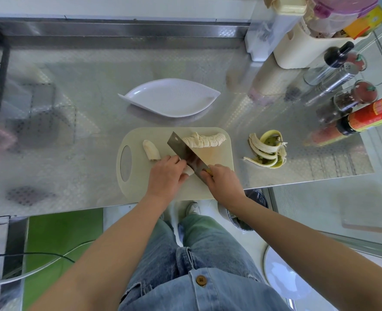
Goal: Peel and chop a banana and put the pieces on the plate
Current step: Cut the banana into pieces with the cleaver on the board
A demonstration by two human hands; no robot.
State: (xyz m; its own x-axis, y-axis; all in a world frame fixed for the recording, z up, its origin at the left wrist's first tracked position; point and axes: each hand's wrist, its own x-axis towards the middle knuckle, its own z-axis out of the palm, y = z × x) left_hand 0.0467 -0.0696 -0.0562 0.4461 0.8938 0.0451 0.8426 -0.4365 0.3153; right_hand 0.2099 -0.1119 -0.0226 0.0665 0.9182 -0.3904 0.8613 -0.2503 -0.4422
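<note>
On the steel worktop (pixel 73 142), a pale cutting board (pixel 136 187) lies with its handle hole to the left. A short banana stub (pixel 151 150) rests on the board near that hole. Just right of it, the left hand (pixel 166 173) has its fingers curled down over a banana piece (pixel 189 172), pinning it to the board right against the blade. The knife (pixel 184 152), a broad cleaver, slants across the board with its edge at that piece. The right hand (pixel 223 180) has its fingers wrapped tightly round the knife's handle. A row of cut slices (pixel 204 140) lies along the board's far edge. Beyond the board, apart from it, sits a white leaf-shaped plate (pixel 169 101). Right of the board, the peel (pixel 266 151) lies on the worktop, and a red-labelled bottle (pixel 369 115) stands farther right.
</note>
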